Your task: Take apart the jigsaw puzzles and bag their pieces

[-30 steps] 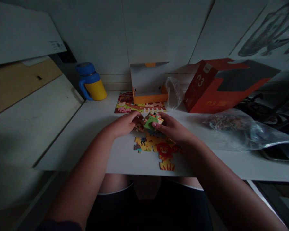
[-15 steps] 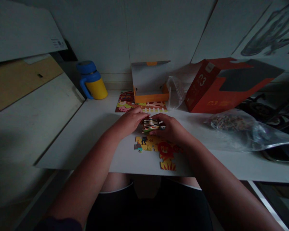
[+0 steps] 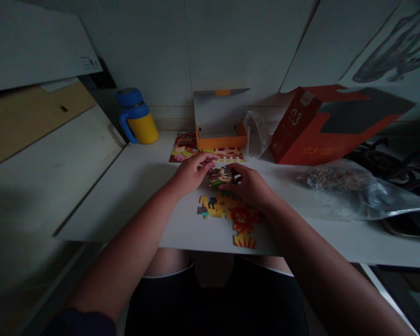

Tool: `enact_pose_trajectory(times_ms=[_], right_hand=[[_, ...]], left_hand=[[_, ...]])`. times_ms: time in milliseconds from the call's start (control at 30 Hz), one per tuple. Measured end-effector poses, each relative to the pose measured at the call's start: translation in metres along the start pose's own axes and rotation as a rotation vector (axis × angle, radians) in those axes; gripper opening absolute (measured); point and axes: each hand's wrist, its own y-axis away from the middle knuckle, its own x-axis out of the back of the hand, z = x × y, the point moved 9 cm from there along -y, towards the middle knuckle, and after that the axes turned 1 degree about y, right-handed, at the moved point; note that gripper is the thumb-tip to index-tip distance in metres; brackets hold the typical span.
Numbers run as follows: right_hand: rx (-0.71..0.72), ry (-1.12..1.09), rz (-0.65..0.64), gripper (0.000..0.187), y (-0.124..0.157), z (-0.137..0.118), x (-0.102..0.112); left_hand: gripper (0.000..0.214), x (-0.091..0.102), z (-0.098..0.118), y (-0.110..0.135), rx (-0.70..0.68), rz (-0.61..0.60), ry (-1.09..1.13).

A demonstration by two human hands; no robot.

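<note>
A stack of puzzle pieces [image 3: 220, 176] is held edge-on above the white table. My right hand [image 3: 250, 186] grips it from the right, thumb near the bottom and fingers over the top. My left hand [image 3: 192, 173] is at the stack's left side, its fingers stretched out and its thumb apart; whether a fingertip touches the stack is unclear. Just below lie joined puzzle pieces [image 3: 217, 206] in yellow with animal pictures. A red lion piece [image 3: 241, 218] belongs to this group, and my right hand and forearm cover part of its right side.
Behind my hands stands an open orange box [image 3: 221, 141] on a farm picture sheet [image 3: 182, 148]. A blue and yellow jug [image 3: 142, 126] stands back left. To the right are a crumpled clear bag [image 3: 257, 137], a large red box [image 3: 311, 135] and a plastic bag of pieces [image 3: 336, 179].
My left hand's fingers have moved off the stack's top left edge and opened out. My right hand keeps its grip. The whole view has shifted slightly.
</note>
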Motion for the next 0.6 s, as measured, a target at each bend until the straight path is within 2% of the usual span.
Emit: enact_pose_trajectory(times_ms=[67,133,267,367,433,600], right_hand=[[-0.060,-0.084,0.118,0.061,-0.003,0.010,0.014],[-0.099,-0.180,0.235,0.064,-0.005,0.021,0.029],[-0.149,-0.159,0.355,0.060,-0.005,0.034,0.049],[-0.192,0.008,0.323,0.058,-0.005,0.037,0.048],[-0.163,0.110,0.272,0.057,-0.006,0.033,0.041],[-0.044,0.247,0.192,0.049,-0.011,0.023,0.024]], left_hand=[[0.022,0.009,0.003,0.000,-0.003,0.077,-0.079],[0.017,0.011,0.007,0.000,-0.007,0.075,-0.161],[0.024,-0.015,0.017,0.006,-0.065,-0.163,-0.239],[0.060,-0.042,0.016,0.015,-0.067,-0.341,-0.318],[0.076,-0.053,0.011,0.020,-0.037,-0.405,-0.367],[0.080,-0.059,0.002,0.019,-0.002,-0.403,-0.316]])
